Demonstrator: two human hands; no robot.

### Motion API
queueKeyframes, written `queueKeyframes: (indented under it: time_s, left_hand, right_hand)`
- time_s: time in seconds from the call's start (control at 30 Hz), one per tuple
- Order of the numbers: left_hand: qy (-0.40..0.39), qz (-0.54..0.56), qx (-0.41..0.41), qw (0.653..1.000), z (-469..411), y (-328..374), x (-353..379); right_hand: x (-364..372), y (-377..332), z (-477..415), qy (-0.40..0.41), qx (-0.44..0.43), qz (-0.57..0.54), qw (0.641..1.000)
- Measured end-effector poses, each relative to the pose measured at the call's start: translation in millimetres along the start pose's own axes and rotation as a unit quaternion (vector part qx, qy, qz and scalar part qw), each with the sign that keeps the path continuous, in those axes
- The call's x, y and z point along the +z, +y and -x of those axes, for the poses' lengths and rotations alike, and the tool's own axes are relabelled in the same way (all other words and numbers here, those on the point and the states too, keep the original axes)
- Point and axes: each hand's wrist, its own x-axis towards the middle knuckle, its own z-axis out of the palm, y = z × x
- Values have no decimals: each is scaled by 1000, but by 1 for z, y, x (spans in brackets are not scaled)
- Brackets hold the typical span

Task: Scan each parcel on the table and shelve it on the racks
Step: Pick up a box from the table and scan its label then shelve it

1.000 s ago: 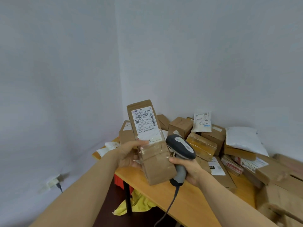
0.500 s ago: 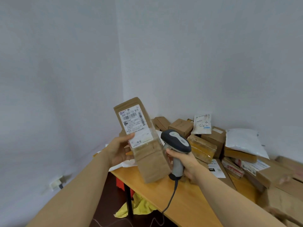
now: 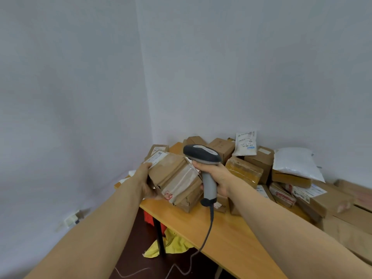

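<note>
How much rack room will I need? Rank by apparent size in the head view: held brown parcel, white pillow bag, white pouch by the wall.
1. held brown parcel; nearest the camera, so its lead is unsure.
2. white pillow bag.
3. white pouch, smallest.

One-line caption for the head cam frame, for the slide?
Left hand holds a brown parcel, right hand grips a corded scanner, over a wooden table piled with boxes.
</note>
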Motion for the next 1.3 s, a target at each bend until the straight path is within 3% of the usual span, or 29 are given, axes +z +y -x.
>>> queueKeyframes:
  time_s: [0.17, 0.27, 0.33, 0.4, 0.53, 0.73, 0.97, 1.2, 1.3]
  left_hand:
    - [-5, 5, 22, 1000, 6, -1, 4]
    - [-44, -2, 93, 995, 20, 1, 8]
    - [-50, -80, 156, 983, 26, 0, 9]
    - [-28, -192, 234, 953, 18, -1, 5]
    - [56, -383, 342, 856, 1, -8, -5]
    - [59, -410, 418, 809, -10, -17, -11]
    - [25, -436, 463, 772, -9, -24, -9]
    - [-70, -412, 392, 819, 20, -25, 14]
    - [-90, -462, 376, 798, 30, -8, 17]
  right_hand:
    - [-4, -1, -2, 10, 7, -1, 1000]
    - [-10, 6, -2, 17, 9, 0, 1000]
    - [-18, 14, -3, 40, 9, 3, 999]
    - [-25, 22, -5, 66, 11, -3, 998]
    - [-27, 28, -7, 83, 14, -46, 995]
    - [-23, 30, -11, 79, -8, -70, 994]
    - [-11, 27, -10, 47, 1, -100, 994]
    - [4, 25, -10, 16, 33, -235, 971]
    - [2, 27, -10, 1, 38, -239, 970]
